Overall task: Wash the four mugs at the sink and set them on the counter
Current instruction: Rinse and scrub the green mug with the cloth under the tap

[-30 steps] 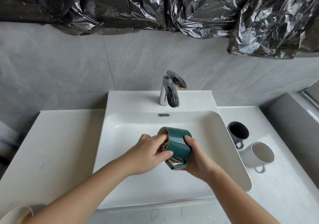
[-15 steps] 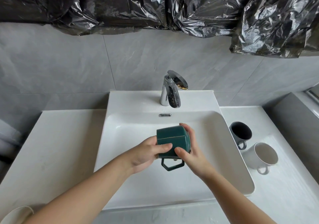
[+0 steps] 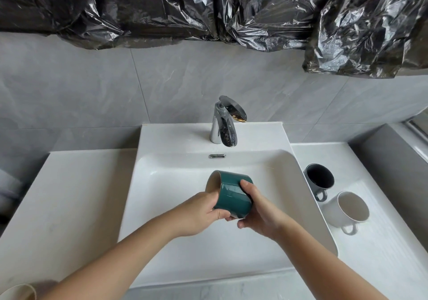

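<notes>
A dark green mug (image 3: pixel 231 193) with a cream inside lies on its side above the white sink basin (image 3: pixel 176 248), mouth toward the left. My left hand (image 3: pixel 201 211) grips it at the rim end and my right hand (image 3: pixel 257 211) grips its base end. Its handle is hidden. On the counter right of the basin stand a dark grey mug (image 3: pixel 319 180) and a white mug (image 3: pixel 347 209), both upright. A cream mug rim (image 3: pixel 17 292) shows at the bottom left corner.
The chrome faucet (image 3: pixel 223 126) stands behind the basin with no water running. White counter (image 3: pixel 69 195) stretches left of the basin. Black plastic sheeting (image 3: pixel 208 10) hangs over the grey tiled wall. A grey ledge (image 3: pixel 393 161) rises at the far right.
The green mug has been turned in my hands: its handle pointed down toward me half a second ago, now the handle is out of sight and the mouth faces left.
</notes>
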The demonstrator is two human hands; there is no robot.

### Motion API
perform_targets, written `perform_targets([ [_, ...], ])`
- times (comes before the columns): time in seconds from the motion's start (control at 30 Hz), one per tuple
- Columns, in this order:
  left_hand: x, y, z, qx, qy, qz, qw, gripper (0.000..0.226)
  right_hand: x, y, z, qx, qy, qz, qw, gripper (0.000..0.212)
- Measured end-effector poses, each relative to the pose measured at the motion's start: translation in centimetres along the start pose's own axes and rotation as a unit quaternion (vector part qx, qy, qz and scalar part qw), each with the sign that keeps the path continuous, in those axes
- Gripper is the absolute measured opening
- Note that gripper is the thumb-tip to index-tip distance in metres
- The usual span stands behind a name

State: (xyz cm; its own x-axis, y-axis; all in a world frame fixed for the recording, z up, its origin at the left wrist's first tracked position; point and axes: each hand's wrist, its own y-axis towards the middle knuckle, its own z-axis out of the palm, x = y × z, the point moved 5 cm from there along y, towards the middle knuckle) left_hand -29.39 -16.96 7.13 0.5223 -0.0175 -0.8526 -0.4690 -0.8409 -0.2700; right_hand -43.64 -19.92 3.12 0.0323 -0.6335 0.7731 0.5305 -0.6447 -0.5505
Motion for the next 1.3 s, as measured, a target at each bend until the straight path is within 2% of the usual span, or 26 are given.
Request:
perform_targets([
  [0.1,-0.8,0.5,-0.1,0.065,-0.043,-0.027,0.997,0.027,-0.3,0.8,-0.7,-0.033,0.008,-0.056,0.998,0.068],
  [0.2,-1.7,0.6,-0.2,0.090,-0.170,-0.015,0.981,0.040,0.4,0.7,-1.1,-0.045,-0.032,-0.112,0.992,0.073],
  [0.33,-2.3,0.6,-0.2,0.112,-0.356,0.017,0.928,0.040,1.8,-0.3,-1.2,-0.050,-0.112,-0.216,0.969,0.065],
  [0.4,-2.0,1.0,-0.2,0.090,-0.406,0.006,0.909,0.035,2.0,-0.5,-1.2,-0.057,-0.137,-0.234,0.961,0.068],
  [0.47,-1.1,1.6,-0.3,0.048,-0.362,-0.010,0.931,0.032,1.6,-0.5,-1.3,-0.047,-0.123,-0.193,0.972,0.072],
  [0.6,-0.6,1.5,0.2,0.005,-0.149,0.039,0.988,0.032,0.3,-0.8,-1.2,0.032,0.029,-0.035,0.998,0.065],
  [0.67,-0.4,1.3,0.8,0.001,-0.009,0.079,0.997,0.039,0.1,-1.1,-0.9,0.039,0.088,0.038,0.995,0.068],
  [0.73,-0.2,1.3,1.5,0.025,0.027,0.077,0.996,0.047,0.4,-1.2,-0.8,0.019,0.097,0.054,0.994,0.062],
  [0.83,-0.6,1.3,2.3,0.073,-0.070,0.013,0.995,0.049,1.1,-1.2,-1.0,-0.021,0.065,-0.008,0.998,0.051],
  [0.9,-1.3,1.0,2.4,0.082,-0.169,0.003,0.982,0.050,1.1,-1.0,-1.1,-0.031,0.017,-0.062,0.997,0.051],
  [0.93,-1.9,0.8,2.4,0.089,-0.242,0.010,0.966,0.052,0.9,-0.9,-1.4,-0.039,-0.004,-0.097,0.994,0.057],
  [1.03,-2.6,0.4,2.6,0.116,-0.464,0.008,0.878,0.051,1.0,-1.3,-1.9,-0.057,-0.097,-0.215,0.970,0.079],
  [1.07,-2.4,0.5,2.5,0.107,-0.496,0.010,0.862,0.049,1.1,-1.5,-2.0,-0.062,-0.129,-0.239,0.960,0.080],
  [1.1,-2.2,0.6,2.4,0.093,-0.503,0.011,0.859,0.048,1.2,-1.7,-1.7,-0.062,-0.149,-0.251,0.954,0.079],
  [1.13,-2.0,0.8,2.3,0.077,-0.491,0.008,0.867,0.047,1.3,-1.7,-1.5,-0.057,-0.153,-0.247,0.955,0.076],
  [1.2,-1.3,1.1,1.9,0.040,-0.413,0.005,0.910,0.044,1.3,-1.7,-1.2,-0.028,-0.109,-0.182,0.977,0.066],
  [1.27,-1.0,1.1,1.2,-0.003,-0.231,0.037,0.972,0.039,1.3,-1.7,-1.1,0.027,-0.034,-0.075,0.996,0.066],
  [1.3,-1.0,1.1,1.0,-0.020,-0.113,0.066,0.991,0.038,1.2,-1.8,-1.0,0.052,0.011,-0.021,0.998,0.072],
])
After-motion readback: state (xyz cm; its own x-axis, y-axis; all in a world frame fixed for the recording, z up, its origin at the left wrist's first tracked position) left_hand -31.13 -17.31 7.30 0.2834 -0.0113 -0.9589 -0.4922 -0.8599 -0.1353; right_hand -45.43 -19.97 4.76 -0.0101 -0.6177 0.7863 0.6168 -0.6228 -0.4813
